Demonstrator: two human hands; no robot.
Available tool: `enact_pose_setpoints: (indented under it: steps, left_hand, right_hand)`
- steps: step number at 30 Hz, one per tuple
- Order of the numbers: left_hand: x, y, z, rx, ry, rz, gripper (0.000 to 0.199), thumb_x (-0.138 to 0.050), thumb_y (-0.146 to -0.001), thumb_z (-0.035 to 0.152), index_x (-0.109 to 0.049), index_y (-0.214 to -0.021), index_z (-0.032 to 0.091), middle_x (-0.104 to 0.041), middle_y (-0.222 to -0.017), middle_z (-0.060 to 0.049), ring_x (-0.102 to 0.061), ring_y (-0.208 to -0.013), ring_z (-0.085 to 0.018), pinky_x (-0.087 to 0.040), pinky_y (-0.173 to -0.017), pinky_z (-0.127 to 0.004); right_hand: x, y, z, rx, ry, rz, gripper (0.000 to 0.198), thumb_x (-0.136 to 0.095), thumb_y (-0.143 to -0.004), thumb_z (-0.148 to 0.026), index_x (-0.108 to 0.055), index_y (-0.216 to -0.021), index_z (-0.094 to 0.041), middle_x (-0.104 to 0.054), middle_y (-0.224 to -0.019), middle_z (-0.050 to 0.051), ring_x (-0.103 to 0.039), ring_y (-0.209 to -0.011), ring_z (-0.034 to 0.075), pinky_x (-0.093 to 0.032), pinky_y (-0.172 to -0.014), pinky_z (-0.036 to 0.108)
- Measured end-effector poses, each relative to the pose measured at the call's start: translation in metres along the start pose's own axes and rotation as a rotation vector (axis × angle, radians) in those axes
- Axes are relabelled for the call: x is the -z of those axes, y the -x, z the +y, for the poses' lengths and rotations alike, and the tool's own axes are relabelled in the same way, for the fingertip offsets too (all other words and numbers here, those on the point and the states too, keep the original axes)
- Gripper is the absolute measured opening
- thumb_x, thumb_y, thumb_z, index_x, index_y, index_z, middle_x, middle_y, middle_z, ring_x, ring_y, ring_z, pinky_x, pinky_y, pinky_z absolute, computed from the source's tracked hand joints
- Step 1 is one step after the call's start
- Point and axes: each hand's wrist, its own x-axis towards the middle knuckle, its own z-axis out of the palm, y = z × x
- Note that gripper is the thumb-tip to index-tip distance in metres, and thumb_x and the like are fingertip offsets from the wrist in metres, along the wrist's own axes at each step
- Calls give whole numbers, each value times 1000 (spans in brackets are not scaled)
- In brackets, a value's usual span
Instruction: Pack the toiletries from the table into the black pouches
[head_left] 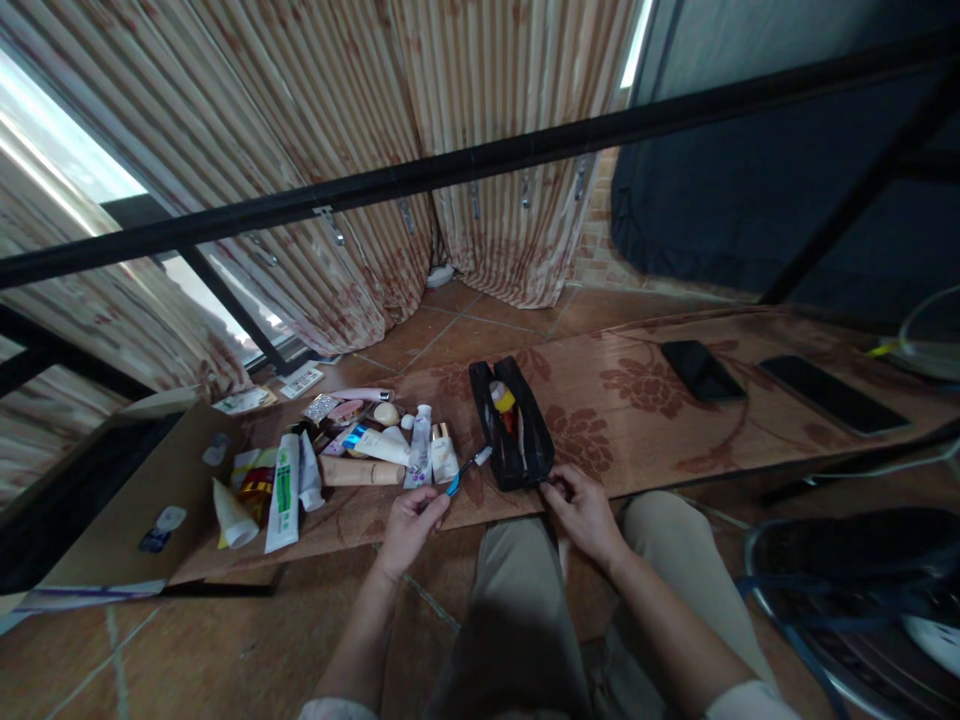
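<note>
My left hand (409,527) pinches the handle of a small blue toothbrush (454,484), whose white head points toward a black zip pouch (517,470). The pouch lies with its top unzipped on the patterned cloth. Inside it I see a small yellow and orange item (504,402). My right hand (589,512) grips the near right corner of the pouch, fingers closed. Left of the pouch is a heap of toiletries: a white tube (444,455), a clear-looking tube (420,445), a beige tube (360,471) and a white-green toothpaste tube (284,490).
An open cardboard box (180,470) stands at the left end of the cloth-covered bench (600,440). Two dark phone-like slabs, one a black rectangle (703,370) and one longer (832,393), lie to the right. A black metal bar (450,170) crosses before the curtains (315,110).
</note>
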Motion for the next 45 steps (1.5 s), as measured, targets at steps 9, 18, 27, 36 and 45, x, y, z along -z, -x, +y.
enact_pose_setpoints:
  steps: [9,18,27,36,45]
  left_hand:
    - [4,0,-4,12,15,-31,33,-65,-77,43,-56,-62,16,-49,-46,5,-39,-43,-7,-29,-46,-20]
    - [2,0,1,16,-15,-19,35,-65,-76,45,-55,-59,15,-48,-45,5,-38,-42,-6,-28,-46,-20]
    - [5,-2,4,33,-46,-55,37,-63,-78,46,-54,-59,16,-48,-47,4,-39,-44,-7,-30,-46,-20]
    - [7,-3,5,63,-39,-54,36,-62,-78,48,-61,-64,14,-49,-49,3,-41,-45,-8,-30,-46,-21]
    - [13,-5,6,124,27,-71,36,-65,-77,47,-65,-63,14,-49,-43,3,-38,-42,-6,-29,-49,-22]
  right_hand:
    - [-1,0,2,-2,-1,9,13,-53,-83,-28,-61,-83,-18,-54,-71,1,-52,-61,15,-41,-59,26]
    - [-2,0,4,-10,-25,10,13,-53,-83,-28,-61,-83,-18,-54,-72,1,-51,-61,15,-41,-59,26]
    - [-2,-2,1,0,-32,27,8,-54,-81,-22,-61,-82,-18,-54,-73,1,-53,-64,14,-42,-61,25]
    - [-1,-4,-1,-39,-58,6,5,-54,-80,-19,-59,-79,-19,-53,-74,0,-53,-64,13,-41,-62,24]
    - [0,-6,-2,-57,-64,-8,3,-54,-79,-17,-57,-78,-19,-51,-72,-1,-50,-62,12,-39,-59,23]
